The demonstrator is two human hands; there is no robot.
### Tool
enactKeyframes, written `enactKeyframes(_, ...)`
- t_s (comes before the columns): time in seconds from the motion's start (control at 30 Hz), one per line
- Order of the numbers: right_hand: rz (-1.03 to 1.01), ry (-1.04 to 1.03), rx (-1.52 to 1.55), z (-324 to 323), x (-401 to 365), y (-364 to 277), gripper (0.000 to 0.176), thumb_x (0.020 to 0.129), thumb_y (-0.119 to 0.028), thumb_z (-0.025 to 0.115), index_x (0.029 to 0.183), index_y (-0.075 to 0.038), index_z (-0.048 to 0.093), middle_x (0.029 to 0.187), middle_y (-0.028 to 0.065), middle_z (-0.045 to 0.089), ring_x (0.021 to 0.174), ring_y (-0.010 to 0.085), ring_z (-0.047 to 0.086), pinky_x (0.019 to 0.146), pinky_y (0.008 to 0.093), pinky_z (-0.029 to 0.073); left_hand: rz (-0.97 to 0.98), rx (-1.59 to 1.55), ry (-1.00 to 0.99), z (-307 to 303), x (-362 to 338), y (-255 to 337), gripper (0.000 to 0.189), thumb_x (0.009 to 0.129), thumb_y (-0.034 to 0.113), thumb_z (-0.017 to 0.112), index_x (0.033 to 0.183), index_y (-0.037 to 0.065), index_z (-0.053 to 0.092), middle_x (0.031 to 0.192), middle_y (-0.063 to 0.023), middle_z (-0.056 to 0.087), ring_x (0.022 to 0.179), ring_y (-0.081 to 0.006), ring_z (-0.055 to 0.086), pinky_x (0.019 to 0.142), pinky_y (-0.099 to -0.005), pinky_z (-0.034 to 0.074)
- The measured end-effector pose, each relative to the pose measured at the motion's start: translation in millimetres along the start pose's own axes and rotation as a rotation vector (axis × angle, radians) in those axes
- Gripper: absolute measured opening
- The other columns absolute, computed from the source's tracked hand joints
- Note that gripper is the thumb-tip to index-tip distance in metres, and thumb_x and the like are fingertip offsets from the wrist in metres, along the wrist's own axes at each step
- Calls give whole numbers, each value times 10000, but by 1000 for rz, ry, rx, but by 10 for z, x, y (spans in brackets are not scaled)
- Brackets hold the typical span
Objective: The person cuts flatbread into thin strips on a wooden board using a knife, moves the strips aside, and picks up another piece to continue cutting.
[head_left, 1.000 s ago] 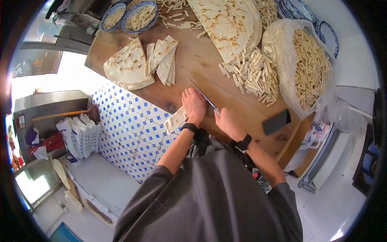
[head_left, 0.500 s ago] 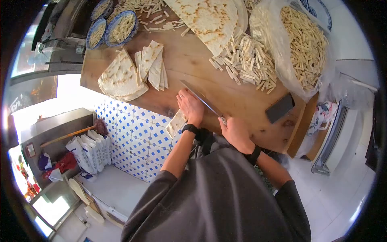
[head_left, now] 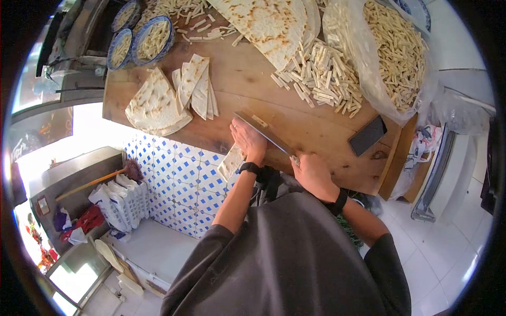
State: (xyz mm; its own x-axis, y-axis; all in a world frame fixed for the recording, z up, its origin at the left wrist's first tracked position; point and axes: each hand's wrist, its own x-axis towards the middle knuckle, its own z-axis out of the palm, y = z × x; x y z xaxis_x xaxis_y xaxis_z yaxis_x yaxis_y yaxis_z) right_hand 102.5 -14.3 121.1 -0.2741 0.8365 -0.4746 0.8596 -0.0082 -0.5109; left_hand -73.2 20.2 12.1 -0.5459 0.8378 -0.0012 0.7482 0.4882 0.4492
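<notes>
My right hand (head_left: 316,176) is closed around the handle of a knife (head_left: 268,134), whose long blade points up and to the left. Under my left hand (head_left: 249,139), a strip of browned flatbread (head_left: 230,164) is held down at the near table edge, its lower end sticking out past my palm. The left fingers are bent, close beside the blade. On the blade's far side lies a small cut piece of flatbread (head_left: 260,121). Further left are cut flatbread wedges (head_left: 195,84) and a folded stack of flatbread (head_left: 157,102).
A wooden table (head_left: 247,87) carries a heap of cut strips (head_left: 329,73), a large flatbread (head_left: 269,26), a plastic bag of strips (head_left: 395,52) and a phone (head_left: 368,135). Blue-patterned bowls (head_left: 153,41) stand at the far left. White plastic bags (head_left: 121,203) hang below left.
The knife blade has shifted slightly, and a small cut flatbread piece now shows on its far side. My right hand moved slightly right and down; my left stays on the flatbread strip.
</notes>
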Motion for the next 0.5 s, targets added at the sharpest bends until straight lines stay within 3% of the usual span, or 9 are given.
enactKeyframes(0.1,14,-65,-28,-80,-25,16,285,885,-255,598,805,13,654,706,243,636,678,422,643,617,498,526,-5,-43,33,35,-10,-1,436,771,182,663,1086,-39,458,993,-217,541,1028,-389,503,873,-439,418)
enactKeyframes(0.17,45,-99,-49,-83,-42,12,370,918,-268,560,761,56,646,662,279,601,646,440,620,589,503,499,-7,-39,38,48,-8,11,421,778,167,653,1095,-32,458,983,-213,538,1036,-391,499,879,-440,415)
enactKeyframes(0.33,140,-112,-70,-203,23,-157,376,915,-263,567,756,68,647,712,282,626,673,440,635,610,500,512,-181,-196,110,106,-10,42,267,831,76,577,1045,-19,448,1057,-221,465,979,-382,507,834,-453,419)
enactKeyframes(0.5,152,-167,-112,-281,132,-250,357,912,-258,572,776,61,657,721,274,634,679,437,639,620,502,513,-127,-162,105,173,-18,-34,208,840,42,547,998,-13,423,1060,-210,435,945,-376,507,785,-455,416)
